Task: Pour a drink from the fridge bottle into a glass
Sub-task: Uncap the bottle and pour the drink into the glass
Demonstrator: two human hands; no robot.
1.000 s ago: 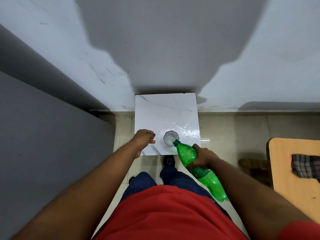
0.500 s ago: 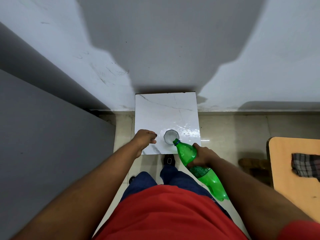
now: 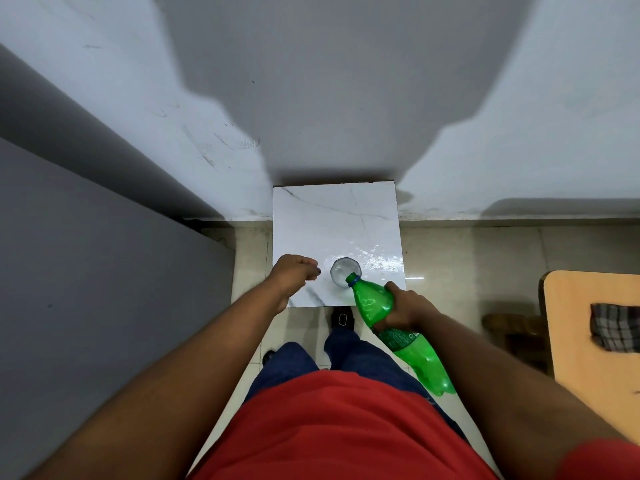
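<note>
right hand [image 3: 403, 308] grips tilted bottle [image 3: 388, 317], mouth over glass [image 3: 345, 272] | left hand [image 3: 294, 273] curled, maybe pinching cap, cannot tell | risk: unsteadied glass tips, overtilt splashes onto table [image 3: 332, 216]

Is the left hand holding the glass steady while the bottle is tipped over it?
No: the left hand rests on the marble tabletop beside the glass, with a clear gap between them.

I see soft, even indoor light. A big grey shadow falls on the wall [image 3: 332, 98] above the marble table [image 3: 332, 216], whose near right part shows speckled glare (wet-looking). Wide-angle bending curves the wall lines left of the table; focus looks sharp.
</note>
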